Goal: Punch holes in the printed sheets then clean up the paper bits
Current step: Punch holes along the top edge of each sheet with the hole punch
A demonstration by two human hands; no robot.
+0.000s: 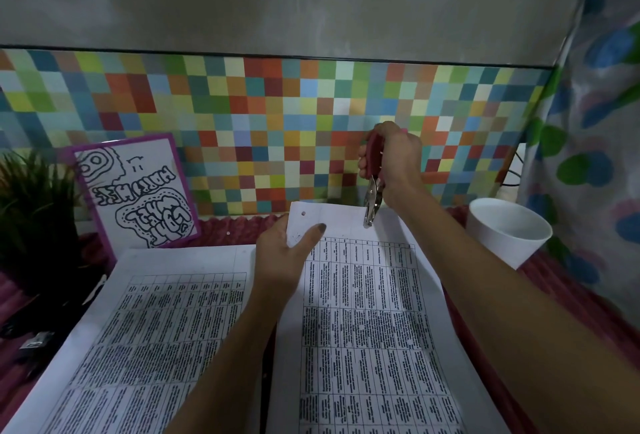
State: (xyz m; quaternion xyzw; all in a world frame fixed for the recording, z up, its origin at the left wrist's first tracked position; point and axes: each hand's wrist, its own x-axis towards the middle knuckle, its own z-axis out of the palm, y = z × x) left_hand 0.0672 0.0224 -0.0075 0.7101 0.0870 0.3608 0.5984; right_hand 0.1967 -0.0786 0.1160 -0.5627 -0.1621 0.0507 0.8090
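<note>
Our right hand (391, 156) gripped the red-handled hole punch (372, 199), fingers curled round its handles, with the metal tip set on the far edge of the printed sheet (363, 312). Our left hand (284, 260) pinched that sheet's far left corner, thumb on top, beside one punched hole (303, 213). A second printed sheet (156, 312) lay to the left on the desk (242, 225), and a white cup (509, 229) stood to the right.

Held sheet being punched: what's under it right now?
The left hand pinches the sheet, thumb on top, fingers hidden beneath. The hole punch in the right hand reaches over its far edge. Pink ribbed cover shows past its far and right edges; anything else under it is covered.
</note>
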